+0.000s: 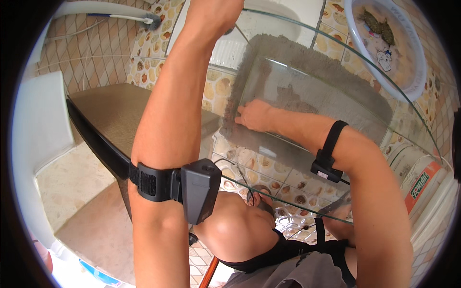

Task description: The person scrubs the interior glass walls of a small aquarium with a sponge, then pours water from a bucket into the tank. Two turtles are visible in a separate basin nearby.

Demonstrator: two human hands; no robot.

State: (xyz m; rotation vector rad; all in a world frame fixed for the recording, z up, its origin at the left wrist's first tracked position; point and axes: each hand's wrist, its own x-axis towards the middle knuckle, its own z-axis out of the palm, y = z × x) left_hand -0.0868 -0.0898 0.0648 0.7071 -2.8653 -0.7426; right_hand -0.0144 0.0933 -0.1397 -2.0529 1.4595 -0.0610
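A large clear glass tank [307,27] with a curved rim stands before me, over a grey fuzzy-edged mat [269,45] seen through the glass. My right hand [257,115] reaches down inside the rim, its bent fingers slightly apart and touching the glass near the mat's left end. Nothing shows in its grip. My left arm stretches forward past the tank's left side, and my left hand [216,12] is at the far edge of the view, its fingers cut off or hidden. Black straps with small devices circle both forearms.
A pale plastic basin [418,57] at the far right holds two turtles [384,31]. A brown, black-edged panel [110,105] lies to the left. A brush [152,20] rests at the far left. A white container with a red label [417,187] stands at the right.
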